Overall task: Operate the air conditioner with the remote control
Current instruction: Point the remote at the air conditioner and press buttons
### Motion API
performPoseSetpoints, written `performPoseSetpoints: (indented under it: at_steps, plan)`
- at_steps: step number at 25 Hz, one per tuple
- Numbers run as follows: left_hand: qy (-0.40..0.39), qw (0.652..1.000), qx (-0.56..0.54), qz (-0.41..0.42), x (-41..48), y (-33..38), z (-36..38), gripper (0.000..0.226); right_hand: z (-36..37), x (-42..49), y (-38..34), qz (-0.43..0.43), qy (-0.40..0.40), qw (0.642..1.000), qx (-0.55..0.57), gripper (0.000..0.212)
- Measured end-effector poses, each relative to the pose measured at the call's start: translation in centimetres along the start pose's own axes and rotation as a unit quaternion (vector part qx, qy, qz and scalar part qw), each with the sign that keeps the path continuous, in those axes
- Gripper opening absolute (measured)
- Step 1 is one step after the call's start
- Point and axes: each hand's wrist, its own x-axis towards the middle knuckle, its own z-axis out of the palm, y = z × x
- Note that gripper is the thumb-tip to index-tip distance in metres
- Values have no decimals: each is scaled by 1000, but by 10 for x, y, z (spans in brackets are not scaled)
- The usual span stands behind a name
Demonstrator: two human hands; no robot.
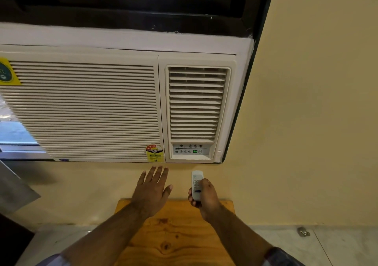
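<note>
**Remote raised toward window unit**

Right hand [205, 197] wrapped around white remote control [197, 186], thumb on its buttons, pointing up at air conditioner [114, 106] in the wall. Green "Fn" lit on control panel [191, 151]. Left hand [152, 192] empty, fingers spread, just below the unit. Wooden table [173, 237] beneath both arms.

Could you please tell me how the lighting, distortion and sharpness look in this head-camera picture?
Head view: soft, even light with no harsh glare; wide-angle bending slants the air conditioner and the window frame; the panel's green display glows legibly; labels on the remote in the right hand are too small to read; a faint shadow lies left of the left hand.
</note>
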Motion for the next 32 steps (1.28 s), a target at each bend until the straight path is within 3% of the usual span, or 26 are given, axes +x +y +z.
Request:
performPoseSetpoints:
  at_steps: [12,19,32]
  plan:
    - [8,1000,8,3,5,-1,-1,90,5,-1,-4,5,-6,1000,30,29]
    - [9,1000,6,1,9,-5,2,79,6,1,-4,9,-12,999,33,33]
    - [17,1000,4,2,11,-5,-1,76,5,3,-8,-25,-22,999,-22,19]
